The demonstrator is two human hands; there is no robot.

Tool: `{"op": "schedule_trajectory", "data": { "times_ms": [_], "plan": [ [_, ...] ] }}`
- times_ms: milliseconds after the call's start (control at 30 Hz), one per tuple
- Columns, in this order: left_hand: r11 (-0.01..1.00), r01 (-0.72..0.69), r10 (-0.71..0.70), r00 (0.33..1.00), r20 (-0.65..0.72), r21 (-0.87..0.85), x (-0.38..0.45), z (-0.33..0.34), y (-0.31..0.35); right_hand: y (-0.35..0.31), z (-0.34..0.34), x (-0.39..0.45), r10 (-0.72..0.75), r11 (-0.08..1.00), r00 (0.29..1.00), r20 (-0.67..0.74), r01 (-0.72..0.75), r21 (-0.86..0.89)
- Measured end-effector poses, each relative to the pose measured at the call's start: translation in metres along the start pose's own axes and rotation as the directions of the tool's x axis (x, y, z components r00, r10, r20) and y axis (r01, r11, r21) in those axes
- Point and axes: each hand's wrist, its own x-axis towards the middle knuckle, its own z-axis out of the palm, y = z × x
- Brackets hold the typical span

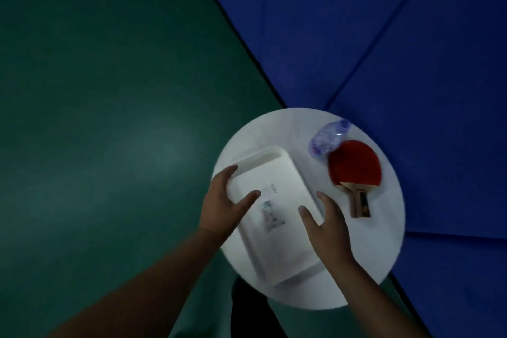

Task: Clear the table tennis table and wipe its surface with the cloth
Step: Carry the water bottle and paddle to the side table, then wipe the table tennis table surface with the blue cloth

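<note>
A white rectangular box [277, 200] with a small printed label lies on a round white side table [384, 250]. My left hand [222, 206] holds its left edge, thumb on top and fingers round the side. On the opposite side, my right hand [326, 228] grips the right edge the same way. A red table tennis paddle [355, 166] with a wooden handle lies on the round table to the right of the box. A crumpled clear plastic bottle [326, 138] lies just behind the paddle. No cloth is in view.
Blue panels [356, 22] with dark seams fill the upper right and run behind the round table. Green floor [109, 90] covers the left. A dark shape [247, 307] shows below the round table's near edge.
</note>
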Motion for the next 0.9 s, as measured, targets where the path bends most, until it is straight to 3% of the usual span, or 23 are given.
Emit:
{"op": "schedule_trajectory", "data": {
  "times_ms": [200, 333, 533, 667, 900],
  "plan": [
    [0.996, 0.090, -0.087, 0.975, -0.204, 0.006, -0.096, -0.117, -0.061, -0.072, 0.071, -0.076, -0.213, 0.975, 0.936, 0.279, 0.222, -0.001],
    [0.987, 0.140, -0.158, 0.916, -0.370, -0.076, -0.182, -0.191, -0.107, -0.106, 0.124, -0.145, -0.346, 0.910, 0.815, 0.464, 0.413, -0.048],
    [0.949, 0.180, -0.299, 0.777, -0.554, -0.261, -0.348, -0.282, -0.176, -0.148, 0.215, -0.285, -0.429, 0.792, 0.627, 0.650, 0.607, -0.062],
    [0.911, 0.188, -0.396, 0.642, -0.657, -0.366, -0.461, -0.330, -0.210, -0.163, 0.276, -0.391, -0.454, 0.694, 0.440, 0.775, 0.720, -0.002],
    [0.849, 0.147, -0.526, 0.310, -0.792, -0.507, -0.625, -0.387, -0.247, -0.192, 0.369, -0.553, -0.344, 0.564, 0.077, 0.936, 0.814, 0.140]
  ]
}}
